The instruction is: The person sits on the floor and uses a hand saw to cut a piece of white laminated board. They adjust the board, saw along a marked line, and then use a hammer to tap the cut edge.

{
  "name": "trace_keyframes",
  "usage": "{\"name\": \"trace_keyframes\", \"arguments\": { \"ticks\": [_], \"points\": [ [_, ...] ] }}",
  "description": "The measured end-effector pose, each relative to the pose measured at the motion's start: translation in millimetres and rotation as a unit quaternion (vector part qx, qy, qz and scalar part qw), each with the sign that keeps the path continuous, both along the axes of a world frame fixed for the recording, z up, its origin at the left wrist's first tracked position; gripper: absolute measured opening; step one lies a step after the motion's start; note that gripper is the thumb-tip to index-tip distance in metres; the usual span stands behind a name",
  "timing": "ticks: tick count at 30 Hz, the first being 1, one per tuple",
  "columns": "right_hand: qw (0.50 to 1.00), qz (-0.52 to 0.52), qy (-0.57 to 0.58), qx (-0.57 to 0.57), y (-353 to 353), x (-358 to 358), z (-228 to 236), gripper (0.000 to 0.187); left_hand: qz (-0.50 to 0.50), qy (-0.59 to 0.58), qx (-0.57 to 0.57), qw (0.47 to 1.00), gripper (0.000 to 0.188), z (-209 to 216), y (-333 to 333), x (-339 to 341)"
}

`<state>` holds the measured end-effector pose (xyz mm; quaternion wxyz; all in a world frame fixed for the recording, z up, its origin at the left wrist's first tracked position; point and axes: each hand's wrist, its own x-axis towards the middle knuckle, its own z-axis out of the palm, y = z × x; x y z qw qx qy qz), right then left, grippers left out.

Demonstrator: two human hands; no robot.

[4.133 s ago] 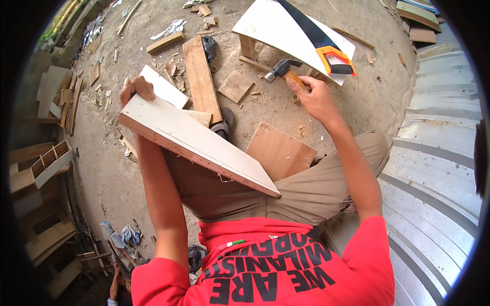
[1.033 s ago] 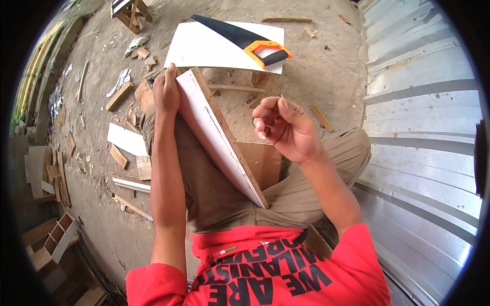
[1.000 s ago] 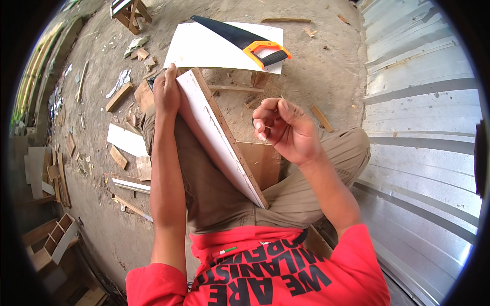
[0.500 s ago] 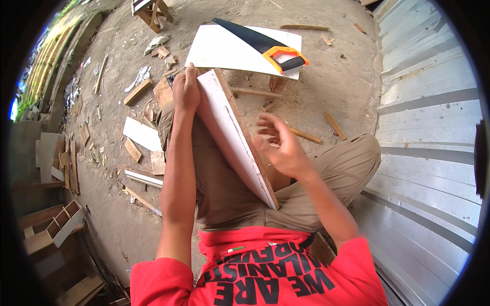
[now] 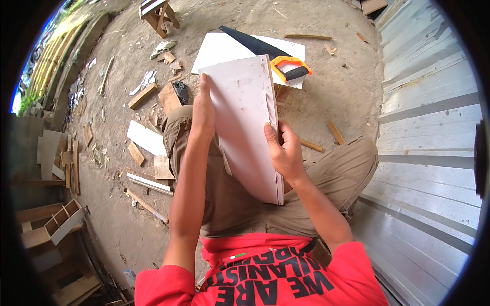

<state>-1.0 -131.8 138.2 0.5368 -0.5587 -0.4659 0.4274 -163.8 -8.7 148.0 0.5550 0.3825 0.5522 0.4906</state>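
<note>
A white-faced wooden board (image 5: 242, 117) stands tilted in my lap, its broad white face turned up toward me. My left hand (image 5: 204, 109) grips its left edge near the far corner, thumb along the edge and the other fingers hidden behind. On the opposite edge, about halfway down, my right hand (image 5: 285, 150) is closed with its thumb on the white face. The white covering looks ragged along that edge, close to my right hand. Beyond the board, a handsaw (image 5: 288, 67) with a black blade and orange-black handle lies on a white panel (image 5: 212, 48).
Wood offcuts (image 5: 143, 96) and a white scrap piece (image 5: 146, 137) litter the dirt floor to the left. A small wooden stool (image 5: 159, 18) stands far off. Corrugated metal sheeting (image 5: 421, 178) closes the right side. Wooden box frames (image 5: 64, 222) are at the lower left.
The board has turned from nearly edge-on to show its broad white face. My right hand, free and blurred before, has come onto its right edge. My left hand still holds the left edge.
</note>
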Motion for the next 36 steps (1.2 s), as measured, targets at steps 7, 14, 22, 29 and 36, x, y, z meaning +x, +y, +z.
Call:
{"name": "trace_keyframes", "arguments": {
  "ticks": [7, 14, 22, 29, 36],
  "points": [
    [1.000, -0.018, 0.011, 0.016, -5, 6, -10, 0.042, 0.007, 0.058, 0.084, 0.995, 0.074, -19, 0, 3],
    [0.991, -0.099, -0.071, 0.051, -3, 4, -23, 0.047, -0.026, 0.068, 0.061, 0.995, 0.076, -19, -1, 10],
    [0.996, -0.074, 0.044, 0.039, -1, 16, -35, 0.048, -0.057, 0.073, 0.042, 0.995, 0.083, -11, -3, 18],
    [0.995, -0.099, 0.008, 0.007, 6, 11, -52, 0.049, -0.065, 0.021, -0.041, 0.997, 0.076, -33, 5, 5],
    [0.997, -0.072, -0.006, -0.010, -1, 20, -69, 0.050, -0.023, -0.022, -0.048, 0.998, 0.065, -35, 1, 7]
  ]
}}
